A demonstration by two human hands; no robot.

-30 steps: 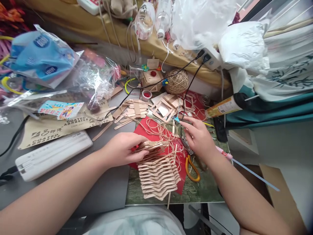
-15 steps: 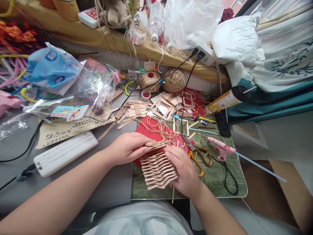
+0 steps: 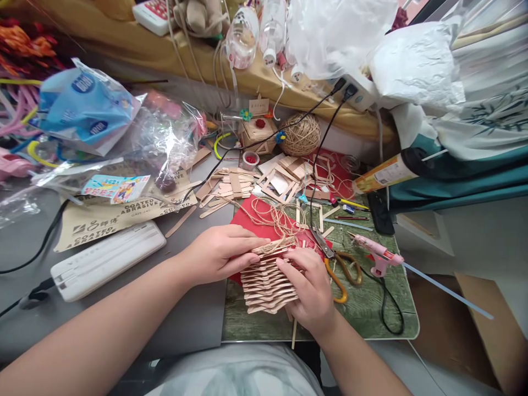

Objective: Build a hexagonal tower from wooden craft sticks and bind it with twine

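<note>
A layered structure of popsicle sticks (image 3: 264, 283) rests on the green mat (image 3: 363, 308), bound at its top with jute twine (image 3: 276, 217). My left hand (image 3: 220, 256) grips its left side, fingers closed over the top sticks. My right hand (image 3: 311, 289) clasps its right side, fingers curled round the stack. A red sheet (image 3: 251, 220) lies under the structure.
Orange-handled scissors (image 3: 338, 269) and a pink glue gun (image 3: 377, 256) lie right of my hands. Loose sticks (image 3: 226, 187), a twine ball (image 3: 303, 135), a white power strip (image 3: 107, 258), sandpaper (image 3: 103, 214) and plastic bags (image 3: 86, 104) crowd the far and left side.
My right hand came back from the far side of the mat to the stick structure and closed on its right side; the glue gun and scissors are now uncovered. The left hand kept its hold.
</note>
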